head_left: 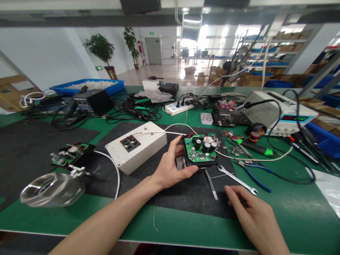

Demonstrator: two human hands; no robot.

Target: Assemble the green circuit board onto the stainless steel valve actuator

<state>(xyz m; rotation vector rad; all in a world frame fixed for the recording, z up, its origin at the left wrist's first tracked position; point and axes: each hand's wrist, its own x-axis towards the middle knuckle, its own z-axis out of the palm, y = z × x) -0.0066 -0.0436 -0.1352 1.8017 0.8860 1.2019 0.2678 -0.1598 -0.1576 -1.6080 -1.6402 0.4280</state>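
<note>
My left hand (pixel 170 166) grips the left side of a black module with a green circuit board (pixel 199 150) on top, thumb along its front edge and fingers on its far corner. Red, black and white wires run from the board to a white box (pixel 138 146). My right hand (pixel 252 212) rests on the green mat with fingers curled loosely and nothing visible in it, just below a silver wrench (pixel 237 180). Tweezers (pixel 211 183) lie in front of the board.
Blue-handled pliers (pixel 255 173) and a green-handled tool (pixel 256 148) lie right of the board. A soldering station (pixel 230 115), power supply (pixel 281 113) and power strip (pixel 178 107) stand behind. At left are a metal housing (pixel 51 189), another board (pixel 71 153) and tangled cables.
</note>
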